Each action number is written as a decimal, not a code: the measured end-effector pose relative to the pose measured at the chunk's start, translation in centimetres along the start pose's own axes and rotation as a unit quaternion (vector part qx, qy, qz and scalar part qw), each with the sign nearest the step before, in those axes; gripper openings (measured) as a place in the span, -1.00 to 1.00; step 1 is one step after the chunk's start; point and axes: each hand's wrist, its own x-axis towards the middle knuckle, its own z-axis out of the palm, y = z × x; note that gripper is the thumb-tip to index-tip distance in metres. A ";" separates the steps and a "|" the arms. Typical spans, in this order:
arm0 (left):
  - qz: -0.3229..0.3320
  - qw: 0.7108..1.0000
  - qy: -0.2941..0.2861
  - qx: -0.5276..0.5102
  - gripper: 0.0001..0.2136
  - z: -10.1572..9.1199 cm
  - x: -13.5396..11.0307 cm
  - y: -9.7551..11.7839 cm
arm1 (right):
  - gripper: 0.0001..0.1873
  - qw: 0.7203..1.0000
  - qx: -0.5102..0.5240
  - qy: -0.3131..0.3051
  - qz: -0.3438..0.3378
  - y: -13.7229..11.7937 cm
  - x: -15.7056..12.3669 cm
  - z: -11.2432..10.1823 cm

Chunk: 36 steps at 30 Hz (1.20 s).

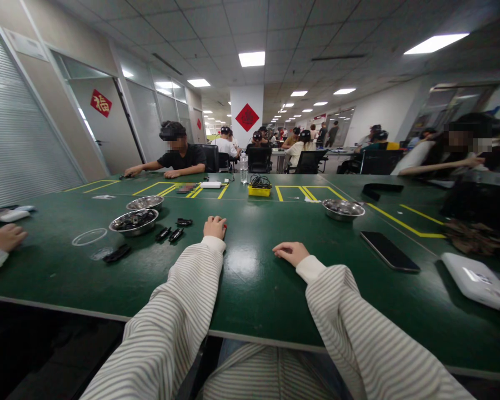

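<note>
My left hand (215, 227) rests on the green table (250, 278) with its fingers curled into a loose fist; nothing shows in it. Small black clips (169, 233) lie just to its left, and a steel bowl (134, 221) of black parts stands beyond them. My right hand (290, 252) lies on the table with fingers bent under, palm down, holding nothing visible. Both arms wear striped sleeves.
A second steel bowl (145, 203) sits behind the first, another bowl (343, 209) at the right. A black phone (389, 251) and a white device (479, 281) lie to the right. A yellow tray (259, 190) and bottle (244, 168) stand mid-table. Another person's hand (2, 238) rests at the left edge; people sit across.
</note>
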 end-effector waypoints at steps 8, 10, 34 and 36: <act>0.158 0.985 -0.001 -0.067 -0.87 -0.3 -0.5 2.2 | -0.82 1.000 -0.002 0.012 -0.013 0.1 0.0 0.3; 0.217 0.970 0.001 -0.111 -0.88 -0.3 -1.2 4.0 | -0.81 1.000 -0.007 0.016 -0.011 0.1 0.1 0.2; -0.063 0.996 0.046 -0.052 -0.73 0.0 -0.9 1.3 | -0.67 0.977 -0.097 -0.171 -0.086 0.4 -0.1 -2.6; -0.068 0.995 0.006 -0.069 -0.78 0.8 -0.6 0.4 | -0.73 0.975 -0.101 -0.176 -0.093 0.4 -0.1 -2.4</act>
